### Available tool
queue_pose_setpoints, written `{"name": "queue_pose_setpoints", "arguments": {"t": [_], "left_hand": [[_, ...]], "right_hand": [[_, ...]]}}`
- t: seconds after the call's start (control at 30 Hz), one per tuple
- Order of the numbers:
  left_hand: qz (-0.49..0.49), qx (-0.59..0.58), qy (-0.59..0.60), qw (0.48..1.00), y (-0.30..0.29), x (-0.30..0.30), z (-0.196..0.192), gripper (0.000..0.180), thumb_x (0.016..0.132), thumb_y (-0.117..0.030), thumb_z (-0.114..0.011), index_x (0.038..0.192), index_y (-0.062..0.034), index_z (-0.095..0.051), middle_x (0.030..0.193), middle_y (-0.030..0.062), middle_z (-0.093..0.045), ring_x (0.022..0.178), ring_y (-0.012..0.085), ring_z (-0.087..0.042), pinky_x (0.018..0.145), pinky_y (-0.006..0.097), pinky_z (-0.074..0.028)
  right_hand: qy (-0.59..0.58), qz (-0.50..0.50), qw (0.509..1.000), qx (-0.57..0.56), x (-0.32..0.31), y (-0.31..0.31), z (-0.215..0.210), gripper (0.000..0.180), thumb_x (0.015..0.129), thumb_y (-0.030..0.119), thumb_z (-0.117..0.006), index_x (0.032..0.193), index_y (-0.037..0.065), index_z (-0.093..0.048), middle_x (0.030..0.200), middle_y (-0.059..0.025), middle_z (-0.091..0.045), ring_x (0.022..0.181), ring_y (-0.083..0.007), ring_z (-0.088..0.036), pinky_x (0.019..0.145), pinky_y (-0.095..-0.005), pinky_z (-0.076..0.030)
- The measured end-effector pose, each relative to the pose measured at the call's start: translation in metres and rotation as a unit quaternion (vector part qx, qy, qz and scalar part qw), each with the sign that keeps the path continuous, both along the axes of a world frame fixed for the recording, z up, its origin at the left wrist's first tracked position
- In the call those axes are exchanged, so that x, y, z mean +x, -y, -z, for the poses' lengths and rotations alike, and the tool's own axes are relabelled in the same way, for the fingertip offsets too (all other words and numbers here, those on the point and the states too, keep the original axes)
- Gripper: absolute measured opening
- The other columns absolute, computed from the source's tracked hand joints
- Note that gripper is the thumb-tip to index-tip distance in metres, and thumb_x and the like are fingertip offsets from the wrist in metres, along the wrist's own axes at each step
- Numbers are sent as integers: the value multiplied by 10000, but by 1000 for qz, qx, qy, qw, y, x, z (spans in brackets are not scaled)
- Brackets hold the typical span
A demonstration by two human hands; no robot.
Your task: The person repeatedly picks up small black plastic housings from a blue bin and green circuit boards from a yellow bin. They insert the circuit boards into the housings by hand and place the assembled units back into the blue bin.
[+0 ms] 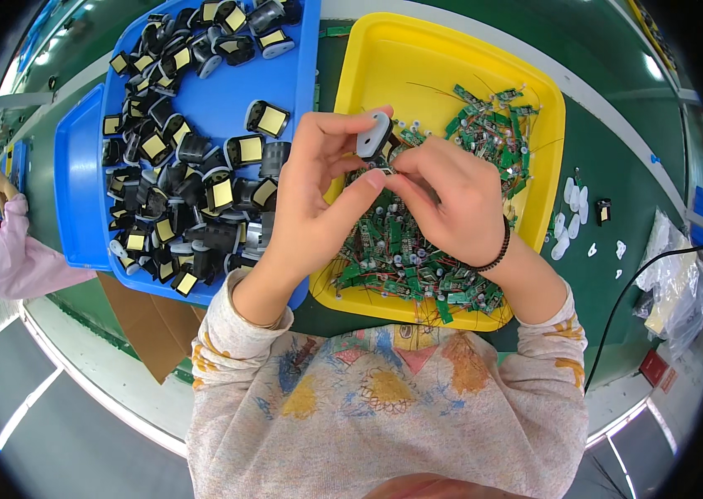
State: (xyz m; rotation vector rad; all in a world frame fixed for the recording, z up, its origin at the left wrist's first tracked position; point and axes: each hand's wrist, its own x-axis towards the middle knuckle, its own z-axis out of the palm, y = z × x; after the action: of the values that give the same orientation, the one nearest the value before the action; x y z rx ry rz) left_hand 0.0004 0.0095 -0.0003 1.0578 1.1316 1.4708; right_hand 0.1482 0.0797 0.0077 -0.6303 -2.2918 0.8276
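Observation:
My left hand [318, 195] holds a small black plastic housing with a grey end plate [374, 135], gripped between thumb and fingers. Close against it, my right hand [455, 187] is closed in a pinch at the housing's lower side; what its fingertips hold is too small and hidden to make out. Both hands hover over a yellow tray [380, 46] heaped with small green circuit boards [397, 237] that have thin wires. Left of my left hand, a blue tray [218, 87] carries many black housings [218, 193], several with pale yellow pads.
Another blue tray [77, 187] lies at the far left, partly under the first. On the green table [617, 158] at right are white oval pieces [574, 204], one black housing [603, 210], a clear plastic bag [671, 283] and a black cable [617, 312]. A person in a pink sleeve [19, 249] sits at left.

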Motion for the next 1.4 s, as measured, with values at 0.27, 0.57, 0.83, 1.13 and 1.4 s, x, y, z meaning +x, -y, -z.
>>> {"name": "queue_pose_setpoints", "arguments": {"t": [0.27, 0.57, 0.83, 1.13, 1.4], "left_hand": [[-24, -14, -32, 999, 2, 0, -1, 325, 743, 65, -495, 1053, -8, -428, 1136, 146, -525, 1005, 179, -527, 847, 308, -422], [-79, -3, -164, 983, 4, -3, -18, 276, 738, -11, -611, 1008, -3, -553, 981, 109, -596, 885, 191, -592, 731, 281, -491], [-257, -68, -671, 692, 6, -50, -9, 316, 731, -235, -641, 1007, -106, -557, 1155, 150, -464, 1138, 388, -349, 895, 504, -310], [-214, -142, -707, 659, 13, -52, 3, 254, 701, -205, -658, 924, -110, -582, 872, 80, -589, 969, 269, -499, 866, 477, -329], [-260, -13, -600, 757, 12, -48, -17, 190, 660, -139, -675, 824, -107, -585, 708, 24, -530, 780, 229, -501, 690, 356, -359]], "right_hand": [[-5, -7, 1000, -4, -1, 1, 2, 116, 723, 81, -629, 777, 48, -531, 678, -86, -510, 574, -266, -531, 486, -340, -413], [-39, -21, 986, -159, 2, -4, -15, 109, 742, 61, -628, 817, 8, -569, 727, -96, -551, 598, -190, -549, 533, -259, -448], [70, 77, 994, 44, -17, -98, -8, 89, 748, 125, -594, 750, 44, -556, 719, -87, -577, 677, -246, -579, 597, -338, -471], [277, 179, 943, 44, -21, -212, 32, 144, 733, 200, -610, 804, 78, -586, 840, -88, -603, 816, -265, -576, 705, -385, -464], [375, 99, 916, 105, 20, -89, -9, 356, 673, 243, -671, 965, 76, -552, 924, -133, -565, 880, -310, -556, 744, -392, -459]]}}
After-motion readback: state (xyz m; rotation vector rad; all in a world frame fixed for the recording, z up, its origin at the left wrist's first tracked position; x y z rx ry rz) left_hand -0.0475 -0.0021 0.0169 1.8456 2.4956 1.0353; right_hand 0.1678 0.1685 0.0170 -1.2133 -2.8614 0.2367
